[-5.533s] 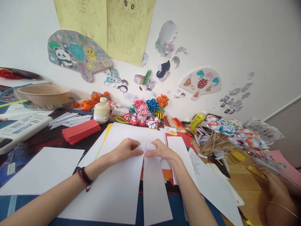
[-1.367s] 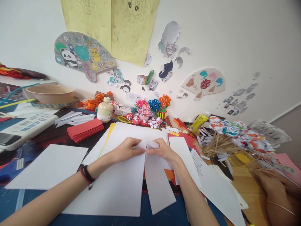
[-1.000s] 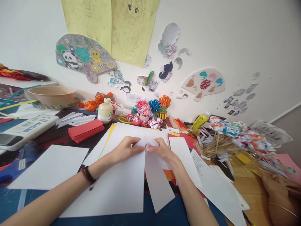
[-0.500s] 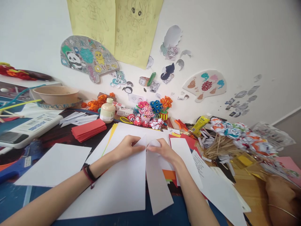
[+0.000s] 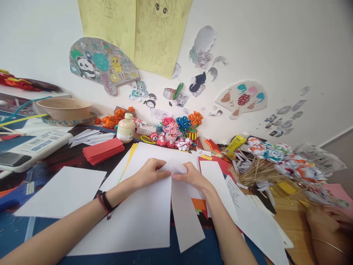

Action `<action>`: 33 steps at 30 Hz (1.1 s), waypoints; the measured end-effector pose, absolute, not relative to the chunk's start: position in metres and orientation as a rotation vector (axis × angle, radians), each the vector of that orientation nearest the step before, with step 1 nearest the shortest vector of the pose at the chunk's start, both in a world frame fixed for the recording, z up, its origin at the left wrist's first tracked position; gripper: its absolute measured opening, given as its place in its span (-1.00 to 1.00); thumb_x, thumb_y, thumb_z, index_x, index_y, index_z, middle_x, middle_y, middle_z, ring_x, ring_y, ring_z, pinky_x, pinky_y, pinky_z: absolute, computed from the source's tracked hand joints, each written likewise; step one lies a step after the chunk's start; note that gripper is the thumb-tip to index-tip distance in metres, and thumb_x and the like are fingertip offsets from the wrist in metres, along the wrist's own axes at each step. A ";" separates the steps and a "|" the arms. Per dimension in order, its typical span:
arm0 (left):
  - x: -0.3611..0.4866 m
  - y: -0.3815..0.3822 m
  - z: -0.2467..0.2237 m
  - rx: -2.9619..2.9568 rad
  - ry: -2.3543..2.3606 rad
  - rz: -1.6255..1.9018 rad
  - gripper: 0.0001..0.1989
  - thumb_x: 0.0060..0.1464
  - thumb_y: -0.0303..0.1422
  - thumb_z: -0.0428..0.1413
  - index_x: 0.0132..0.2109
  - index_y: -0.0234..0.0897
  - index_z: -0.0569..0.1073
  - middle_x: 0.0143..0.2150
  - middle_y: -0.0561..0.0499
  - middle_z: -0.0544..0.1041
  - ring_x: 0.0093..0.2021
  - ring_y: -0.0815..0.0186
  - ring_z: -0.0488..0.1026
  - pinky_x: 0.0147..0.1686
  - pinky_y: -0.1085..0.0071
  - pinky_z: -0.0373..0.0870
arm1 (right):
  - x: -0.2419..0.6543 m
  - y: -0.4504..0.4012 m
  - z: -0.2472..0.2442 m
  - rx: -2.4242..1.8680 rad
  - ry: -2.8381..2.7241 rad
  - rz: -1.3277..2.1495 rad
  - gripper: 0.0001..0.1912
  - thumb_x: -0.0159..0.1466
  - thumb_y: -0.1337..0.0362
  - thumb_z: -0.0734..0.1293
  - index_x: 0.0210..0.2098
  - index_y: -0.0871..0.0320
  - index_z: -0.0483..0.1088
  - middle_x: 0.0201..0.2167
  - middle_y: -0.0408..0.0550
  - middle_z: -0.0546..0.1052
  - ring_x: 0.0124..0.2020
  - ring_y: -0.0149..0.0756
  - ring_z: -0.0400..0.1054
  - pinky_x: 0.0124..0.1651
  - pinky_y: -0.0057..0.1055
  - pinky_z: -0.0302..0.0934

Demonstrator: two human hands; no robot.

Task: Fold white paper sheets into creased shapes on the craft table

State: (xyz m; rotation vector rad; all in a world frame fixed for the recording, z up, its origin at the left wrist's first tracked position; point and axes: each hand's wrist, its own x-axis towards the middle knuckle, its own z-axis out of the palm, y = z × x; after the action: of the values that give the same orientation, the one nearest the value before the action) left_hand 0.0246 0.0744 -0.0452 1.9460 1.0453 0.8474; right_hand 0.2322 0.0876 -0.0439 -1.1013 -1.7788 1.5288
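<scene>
My left hand point(image 5: 153, 172) pinches the upper part of a large white sheet point(image 5: 138, 221) between thumb and fingers. Close beside it, my right hand point(image 5: 191, 175) grips a narrower white strip point(image 5: 185, 217) that hangs down toward the table's front edge. The thumbs nearly meet where the sheet and the strip come together at the top; a split runs between them below. More white paper point(image 5: 149, 151) lies under and behind my hands. A dark band is on my left wrist.
Red paper stack point(image 5: 103, 151), glue bottle point(image 5: 126, 128) and paper flowers point(image 5: 183, 127) stand behind. A white sheet point(image 5: 64, 191) and blue tool point(image 5: 24, 189) are at left. Wooden sticks point(image 5: 255, 171) lie at right, near another person's hand point(image 5: 325, 221).
My hands have drawn slightly closer at the top of the paper, and the right fingers have closed down more. The other person's hand at right has shifted, and more fingers show.
</scene>
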 end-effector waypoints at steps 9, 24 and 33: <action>0.026 0.074 -0.044 1.963 1.058 0.853 -0.70 0.00 -0.27 0.04 -0.58 -0.29 0.17 -0.58 0.19 0.04 -0.52 0.46 0.02 -0.51 0.48 -0.04 | 0.231 0.090 -0.047 -1.083 -1.766 1.545 -0.69 -0.06 0.16 0.49 -0.43 0.25 0.46 -0.48 -0.11 0.46 -0.46 -0.33 0.30 -0.40 -0.45 0.17; 0.026 0.073 -0.047 1.981 1.031 0.854 -0.70 0.00 -0.28 0.04 -0.58 -0.29 0.14 -0.58 0.19 0.01 -0.52 0.47 0.00 -0.52 0.48 -0.06 | 0.232 0.093 -0.052 -1.072 -1.790 1.501 -0.74 -0.06 0.18 0.47 -0.50 0.26 0.44 -0.57 -0.18 0.38 -0.53 -0.40 0.21 -0.46 -0.48 0.08; 0.025 0.071 -0.045 1.941 1.043 0.872 -0.70 0.02 -0.26 0.02 -0.58 -0.31 0.22 -0.57 0.18 0.05 -0.52 0.46 0.02 -0.52 0.49 -0.04 | 0.229 0.092 -0.055 -1.080 -1.714 1.471 -0.76 -0.07 0.19 0.45 -0.51 0.26 0.47 -0.59 -0.18 0.41 -0.54 -0.38 0.25 -0.47 -0.48 0.10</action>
State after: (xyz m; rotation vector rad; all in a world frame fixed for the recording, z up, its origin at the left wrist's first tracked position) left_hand 0.0250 0.0707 -0.0447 1.9408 1.0432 0.8716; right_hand 0.2288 0.0922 -0.0547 -1.0801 -1.7140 1.4708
